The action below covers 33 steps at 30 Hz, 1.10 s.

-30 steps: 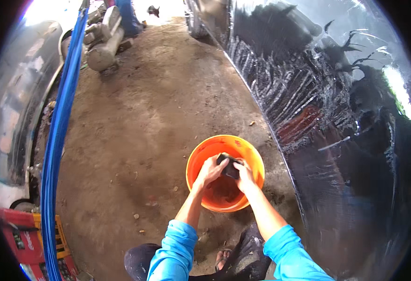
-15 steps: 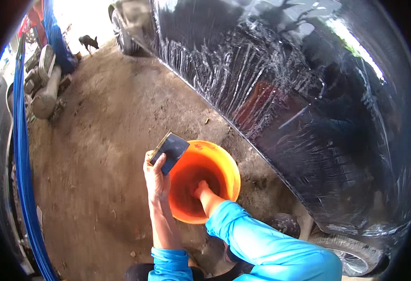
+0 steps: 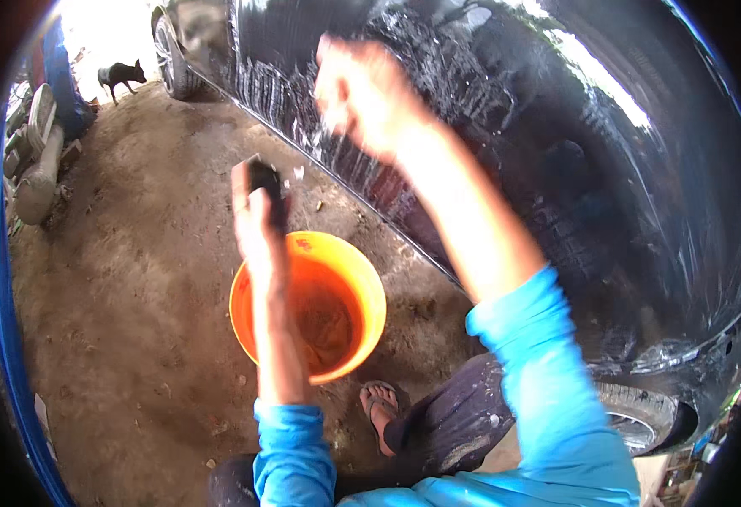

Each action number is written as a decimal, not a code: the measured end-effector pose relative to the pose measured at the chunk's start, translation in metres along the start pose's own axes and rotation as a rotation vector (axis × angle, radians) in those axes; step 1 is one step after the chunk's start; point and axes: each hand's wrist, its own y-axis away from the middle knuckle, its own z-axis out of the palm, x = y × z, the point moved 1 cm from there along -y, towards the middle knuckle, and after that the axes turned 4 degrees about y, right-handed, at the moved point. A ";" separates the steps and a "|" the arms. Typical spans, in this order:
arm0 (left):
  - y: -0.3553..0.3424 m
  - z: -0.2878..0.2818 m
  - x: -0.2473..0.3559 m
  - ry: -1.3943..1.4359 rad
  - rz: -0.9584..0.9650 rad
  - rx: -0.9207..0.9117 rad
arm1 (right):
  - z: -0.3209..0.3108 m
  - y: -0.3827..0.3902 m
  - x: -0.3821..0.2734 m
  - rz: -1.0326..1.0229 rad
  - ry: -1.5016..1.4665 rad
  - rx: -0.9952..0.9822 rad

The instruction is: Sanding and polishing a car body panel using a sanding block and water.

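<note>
My left hand (image 3: 257, 207) grips a dark rectangular pad (image 3: 268, 186) above the rim of an orange bucket (image 3: 369, 307), which has reddish-brown murky contents and stands on the ground. My right hand (image 3: 362, 97) is raised higher, over or against the dark, wet-streaked car panel (image 3: 539, 220); motion smears its fingers, so I cannot tell whether they hold anything or whether they touch the paint.
A dark dog (image 3: 121, 78) stands at the upper left, near a car wheel (image 3: 180, 72). Bulky grey objects (image 3: 39, 169) and blue hanging fabric (image 3: 0, 279) line the left. Another wheel (image 3: 640, 422) and my sandalled foot (image 3: 377, 406) are low in view.
My right hand has come up out of the bucket to the car panel. My left hand with the pad has risen, after lifting it from the bucket earlier. The view has swung rightward.
</note>
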 end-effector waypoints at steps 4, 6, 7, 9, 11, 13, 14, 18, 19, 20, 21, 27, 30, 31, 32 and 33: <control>0.037 0.098 -0.101 -0.334 0.147 -0.262 | -0.066 -0.021 -0.156 -0.043 1.895 -0.450; 0.068 0.128 -0.138 -0.686 0.209 -0.315 | -0.080 0.004 -0.161 -0.330 2.381 -0.396; 0.092 0.154 -0.148 -0.726 0.228 -0.348 | -0.096 0.017 -0.167 -0.429 2.501 -0.434; 0.147 0.179 -0.153 -0.516 0.186 -0.447 | -0.102 0.035 -0.174 -0.419 2.660 -0.499; 0.204 0.171 -0.172 -0.527 0.192 -0.516 | -0.094 0.046 -0.165 -0.466 2.696 -0.487; 0.219 0.166 -0.190 -0.556 0.196 -0.506 | -0.101 0.065 -0.154 -0.593 2.725 -0.469; 0.202 0.161 -0.193 -0.547 0.186 -0.465 | -0.109 0.078 -0.144 -0.688 2.706 -0.455; 0.083 0.148 -0.191 -0.647 0.174 -0.133 | -0.103 0.156 -0.102 -0.027 2.548 -0.597; 0.061 0.142 -0.192 -0.721 0.185 -0.078 | -0.104 0.177 -0.089 0.024 2.500 -0.641; 0.059 0.142 -0.196 -0.746 0.155 -0.050 | -0.109 0.201 -0.072 0.038 2.439 -0.677; 0.073 0.148 -0.198 -0.723 0.120 -0.061 | -0.117 0.225 -0.054 0.085 2.364 -0.703; 0.154 0.148 -0.204 -0.687 0.019 -0.275 | -0.140 0.319 0.018 0.076 1.917 -0.468; 0.026 0.126 -0.201 -0.718 0.040 0.073 | -0.130 0.338 0.020 0.144 1.668 -0.258; 0.020 0.125 -0.203 -0.727 0.038 0.082 | -0.130 0.344 0.031 0.207 1.537 -0.183; 0.017 0.122 -0.204 -0.734 0.037 0.093 | -0.132 0.347 0.035 0.484 1.331 -0.184; 0.037 0.124 -0.201 -0.743 0.060 0.045 | -0.138 0.345 0.041 0.787 1.200 -0.153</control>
